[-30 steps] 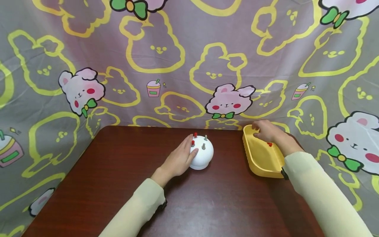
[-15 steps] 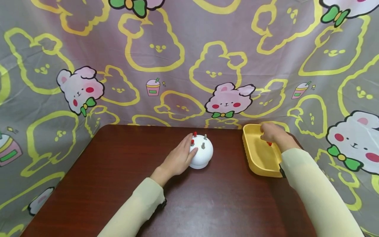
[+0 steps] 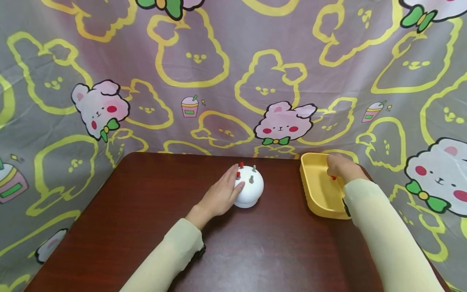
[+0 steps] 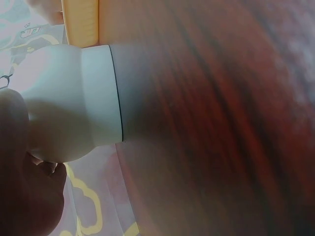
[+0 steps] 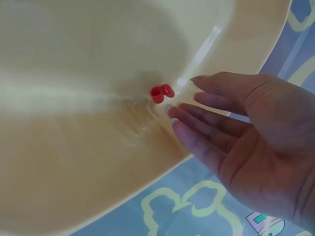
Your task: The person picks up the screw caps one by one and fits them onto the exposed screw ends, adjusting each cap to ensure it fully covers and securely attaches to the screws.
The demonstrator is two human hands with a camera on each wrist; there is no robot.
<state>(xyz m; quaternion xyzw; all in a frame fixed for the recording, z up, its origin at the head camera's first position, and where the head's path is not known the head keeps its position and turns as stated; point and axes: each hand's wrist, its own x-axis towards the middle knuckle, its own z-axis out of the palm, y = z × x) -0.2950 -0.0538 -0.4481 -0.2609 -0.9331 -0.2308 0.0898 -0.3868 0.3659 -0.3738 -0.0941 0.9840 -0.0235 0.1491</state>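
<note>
A white dome-shaped object [image 3: 251, 192] stands on the table, with red caps [image 3: 238, 175] on two of its upright pegs and two bare grey pegs [image 3: 251, 179]. My left hand [image 3: 220, 196] holds its left side, the thumb in front and the fingers along the back. The right hand [image 3: 343, 168] reaches into the yellow tray [image 3: 322, 192]. In the right wrist view, two loose red caps [image 5: 161, 93] lie together in the tray. The right fingers [image 5: 202, 142] and thumb are apart, their tips just beside the caps, with nothing seen between them.
The dark red-brown table [image 3: 146, 211] carries the dome and the tray. A patterned cloth curtain [image 3: 219, 61] hangs directly behind it and at both sides. The tray sits at the back right, its raised walls around the right hand.
My right hand has moved a little to the right and lower into the tray, towards the loose red caps. The left hand and the dome have stayed in place.
</note>
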